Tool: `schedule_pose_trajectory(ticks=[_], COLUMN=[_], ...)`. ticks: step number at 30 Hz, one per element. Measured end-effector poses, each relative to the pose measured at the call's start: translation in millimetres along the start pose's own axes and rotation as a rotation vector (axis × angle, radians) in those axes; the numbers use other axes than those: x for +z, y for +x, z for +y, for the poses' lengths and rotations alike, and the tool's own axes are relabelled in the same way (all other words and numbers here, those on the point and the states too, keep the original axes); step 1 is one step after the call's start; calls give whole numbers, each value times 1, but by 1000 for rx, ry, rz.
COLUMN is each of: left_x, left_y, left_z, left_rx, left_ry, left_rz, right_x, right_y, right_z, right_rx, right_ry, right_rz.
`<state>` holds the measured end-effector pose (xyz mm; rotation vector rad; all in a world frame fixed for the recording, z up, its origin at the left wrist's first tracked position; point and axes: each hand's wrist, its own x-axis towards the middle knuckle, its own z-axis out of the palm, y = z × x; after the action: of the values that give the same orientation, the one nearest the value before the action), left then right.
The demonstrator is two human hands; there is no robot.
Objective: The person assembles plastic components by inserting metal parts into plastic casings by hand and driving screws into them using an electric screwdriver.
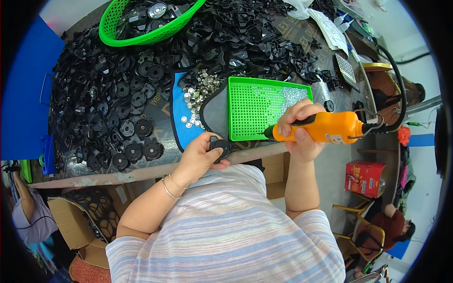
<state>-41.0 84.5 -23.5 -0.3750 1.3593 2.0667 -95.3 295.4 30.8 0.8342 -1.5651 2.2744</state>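
Observation:
My left hand point(194, 158) is closed around a round black plastic part point(220, 147) at the table's near edge, thumb resting on its face. In my right hand point(302, 129) is an orange electric screwdriver point(337, 126), gripped near its dark nose. Its tip points left, over the near part of a green perforated tray point(250, 111), apart from the black part. Small silvery screws point(295, 95) are piled at the tray's far right. Left of the tray, small metal cylinders point(203, 89) lie on a blue mat point(179, 115) beside a dark grey pad point(217, 115).
Black plastic parts point(137, 101) cover the table's left and far side. A green basket point(106, 30) of parts stands at the back. The screwdriver's cable point(402, 94) hangs at right. Cardboard boxes point(71, 221) stand below left; other people point(389, 226) sit to the right.

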Motion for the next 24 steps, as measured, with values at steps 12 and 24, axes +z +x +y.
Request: schedule_pose_trajectory(ticks=[12,24], left_x=[-2,-1], left_y=[0,-1], left_z=[-1,0], left_rx=[5,5], left_ry=[-23,5], left_rz=[-27,-4], right_x=[2,47], right_y=[-2,4], right_z=[-1,-23], right_rx=[53,57], right_ry=[51,239], right_rz=[-41,-85])
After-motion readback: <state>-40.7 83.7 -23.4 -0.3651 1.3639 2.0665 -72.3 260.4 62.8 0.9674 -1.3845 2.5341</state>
